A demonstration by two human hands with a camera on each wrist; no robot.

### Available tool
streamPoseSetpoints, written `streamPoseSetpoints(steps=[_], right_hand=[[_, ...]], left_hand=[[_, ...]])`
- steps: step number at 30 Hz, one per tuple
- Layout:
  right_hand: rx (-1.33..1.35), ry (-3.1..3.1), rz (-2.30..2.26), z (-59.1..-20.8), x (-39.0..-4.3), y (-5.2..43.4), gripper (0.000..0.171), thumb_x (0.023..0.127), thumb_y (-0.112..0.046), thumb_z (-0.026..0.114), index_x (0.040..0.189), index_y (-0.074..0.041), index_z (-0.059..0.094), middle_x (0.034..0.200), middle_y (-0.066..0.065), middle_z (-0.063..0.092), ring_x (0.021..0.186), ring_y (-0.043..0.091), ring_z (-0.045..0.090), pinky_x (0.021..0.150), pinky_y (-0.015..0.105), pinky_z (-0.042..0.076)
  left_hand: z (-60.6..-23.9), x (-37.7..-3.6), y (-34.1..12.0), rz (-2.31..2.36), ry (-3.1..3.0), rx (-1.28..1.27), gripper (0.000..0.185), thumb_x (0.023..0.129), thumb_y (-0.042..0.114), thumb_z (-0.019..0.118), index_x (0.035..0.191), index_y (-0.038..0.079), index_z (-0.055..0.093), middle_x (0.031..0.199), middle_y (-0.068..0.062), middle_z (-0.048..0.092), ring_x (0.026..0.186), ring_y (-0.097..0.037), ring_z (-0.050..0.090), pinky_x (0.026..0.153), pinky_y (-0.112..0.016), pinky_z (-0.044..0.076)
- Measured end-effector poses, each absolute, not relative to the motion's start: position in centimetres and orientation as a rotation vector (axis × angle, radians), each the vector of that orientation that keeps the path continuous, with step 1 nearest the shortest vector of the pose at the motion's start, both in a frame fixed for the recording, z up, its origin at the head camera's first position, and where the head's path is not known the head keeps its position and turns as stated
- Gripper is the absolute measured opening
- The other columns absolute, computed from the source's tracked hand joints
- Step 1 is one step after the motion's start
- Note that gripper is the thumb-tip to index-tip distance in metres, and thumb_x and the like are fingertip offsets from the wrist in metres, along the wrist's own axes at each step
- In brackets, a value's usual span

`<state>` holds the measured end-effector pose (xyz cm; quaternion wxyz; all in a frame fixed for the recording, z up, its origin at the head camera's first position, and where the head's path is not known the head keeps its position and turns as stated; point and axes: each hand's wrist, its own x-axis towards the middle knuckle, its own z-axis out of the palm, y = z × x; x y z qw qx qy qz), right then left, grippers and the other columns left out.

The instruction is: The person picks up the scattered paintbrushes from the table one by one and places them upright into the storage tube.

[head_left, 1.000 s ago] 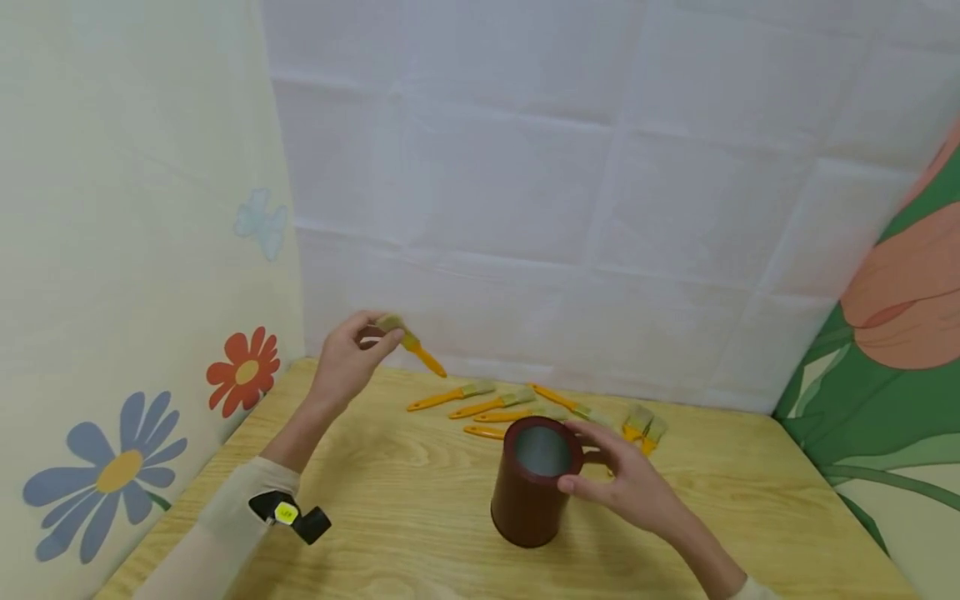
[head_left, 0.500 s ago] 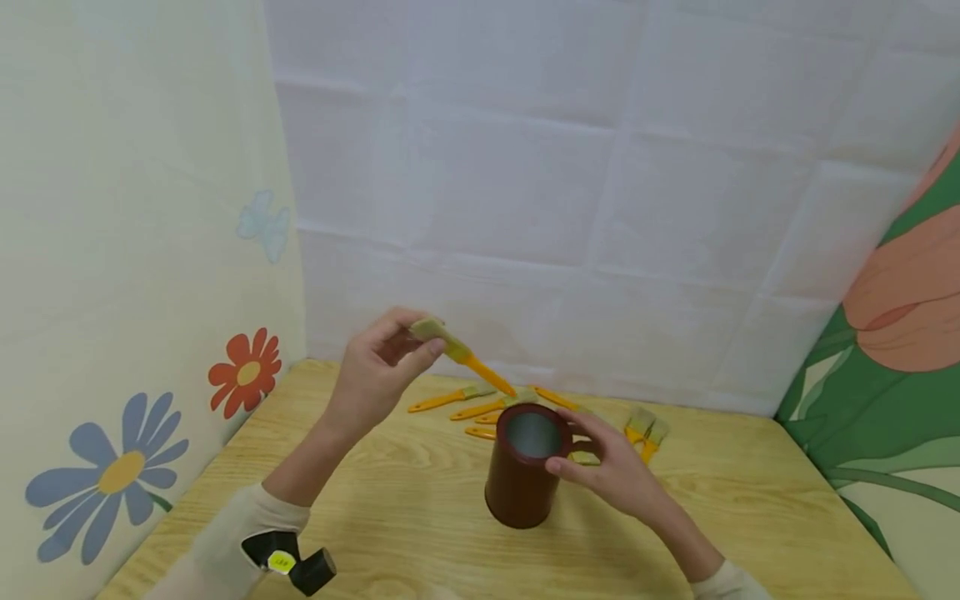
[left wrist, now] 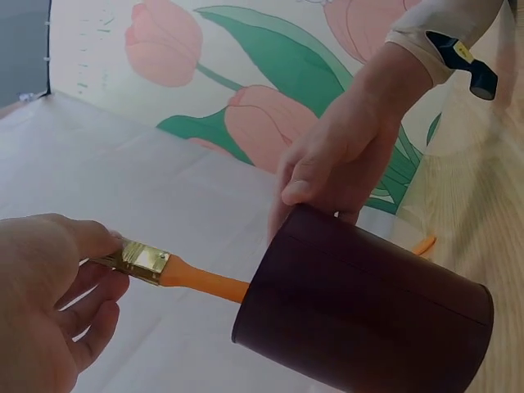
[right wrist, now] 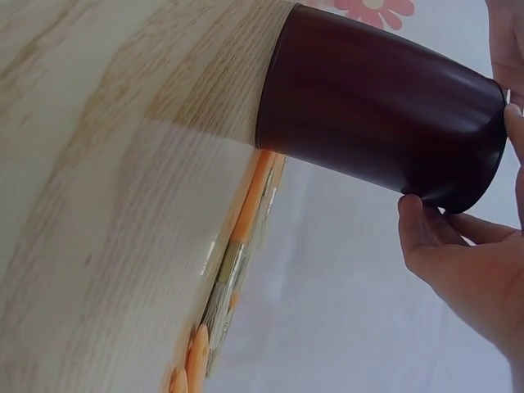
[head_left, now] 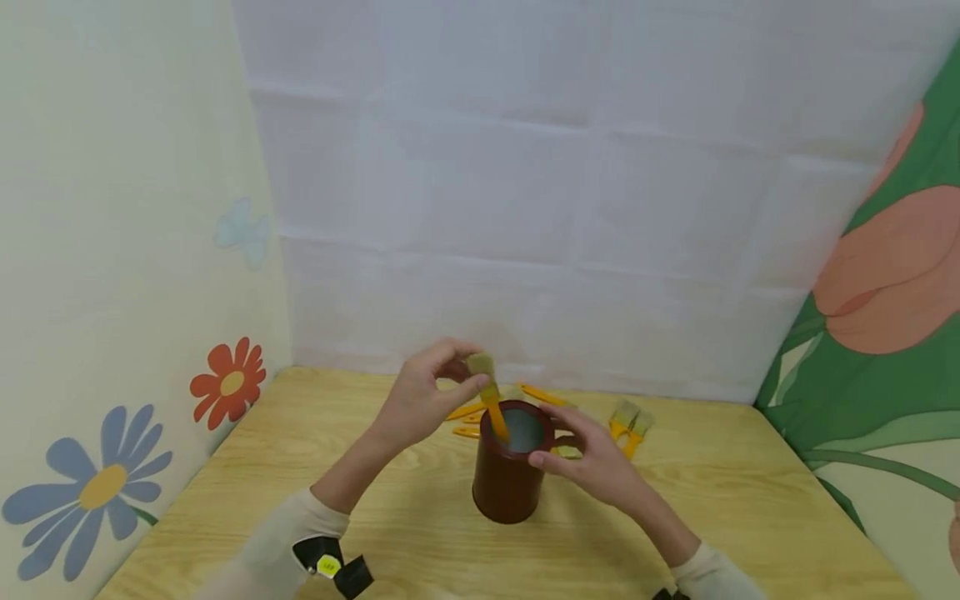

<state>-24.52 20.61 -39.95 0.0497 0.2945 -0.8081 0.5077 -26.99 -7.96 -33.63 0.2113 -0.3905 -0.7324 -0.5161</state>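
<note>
My left hand [head_left: 427,396] pinches a paintbrush [head_left: 489,396] near its bristle end. The brush's orange handle points down, its tip inside the mouth of a dark red-brown mug [head_left: 506,483]. In the left wrist view, the gold ferrule [left wrist: 143,260] shows between the fingertips and the handle. Upright on the table, the mug has its side handle [head_left: 567,442] toward my right hand [head_left: 596,462]. That hand holds the mug near the rim, thumb on the near side and fingers at the far side. The inside bottom of the mug cannot be made out.
Behind the mug lie several orange-handled paintbrushes [head_left: 543,393], partly hidden by it. Two more brushes [head_left: 632,425] lie to its right with bristles pointing away. A white sheet [head_left: 450,208] hangs at the wooden table's [head_left: 712,492] back edge, with flower-patterned panels [head_left: 892,292] on both sides.
My left hand has carried the paintbrush rightward to the mug, and its handle has swung from slanting right to pointing down inside the rim. My right hand keeps its hold; the view has shifted slightly.
</note>
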Motion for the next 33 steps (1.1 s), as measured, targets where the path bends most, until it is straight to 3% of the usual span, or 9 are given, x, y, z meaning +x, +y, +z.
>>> streamPoseSetpoints(steps=[9,14,23,29,33], right_hand=[[0.885,-2.442,1.538,-40.7,-24.7,20.1,0.062,0.093,-0.018,0.080,0.148,-0.008,0.052,0.136,0.005,0.060,0.115,0.022,0.061,0.092,0.040,0.053],[0.879,-2.435,1.546,-40.8,-24.9,20.0,0.063,0.093,-0.019,0.080,0.149,-0.008,0.052,0.135,0.004,0.060,0.113,0.022,0.061,0.094,0.047,0.051],[0.893,-2.422,1.508,-40.5,-25.1,19.9,0.064,0.093,-0.021,0.080,0.149,-0.010,0.052,0.134,0.003,0.061,0.112,0.022,0.061,0.095,0.048,0.051],[0.867,-2.446,1.489,-40.3,-24.9,20.0,0.065,0.093,-0.023,0.080,0.150,-0.009,0.051,0.135,0.003,0.060,0.113,0.021,0.060,0.095,0.043,0.051],[0.853,-2.456,1.506,-40.4,-24.6,20.1,0.064,0.093,-0.023,0.079,0.149,-0.009,0.052,0.134,0.005,0.061,0.112,0.024,0.061,0.096,0.047,0.050]], left_hand=[[-36.2,-28.2,-6.3,-1.179,-2.173,-1.173,0.027,0.094,0.008,0.076,0.120,0.010,0.068,0.110,0.002,0.064,0.091,-0.009,0.064,0.080,-0.031,0.056],[-36.7,-28.2,-6.0,-1.063,-2.233,-1.131,0.028,0.095,0.010,0.076,0.122,0.012,0.067,0.112,0.002,0.065,0.095,-0.011,0.064,0.082,-0.033,0.055],[-36.9,-28.7,-5.6,-0.969,-2.298,-1.080,0.027,0.096,0.013,0.075,0.122,0.011,0.069,0.106,0.004,0.068,0.095,-0.013,0.065,0.080,-0.035,0.054],[-37.5,-29.4,-5.9,-1.112,-2.306,-1.077,0.028,0.101,0.026,0.069,0.127,0.016,0.066,0.111,0.007,0.067,0.099,-0.014,0.064,0.086,-0.042,0.053],[-38.1,-30.2,-6.5,-1.280,-2.310,-1.016,0.031,0.108,0.039,0.053,0.129,0.019,0.065,0.113,0.009,0.066,0.103,-0.010,0.063,0.088,-0.043,0.053]])
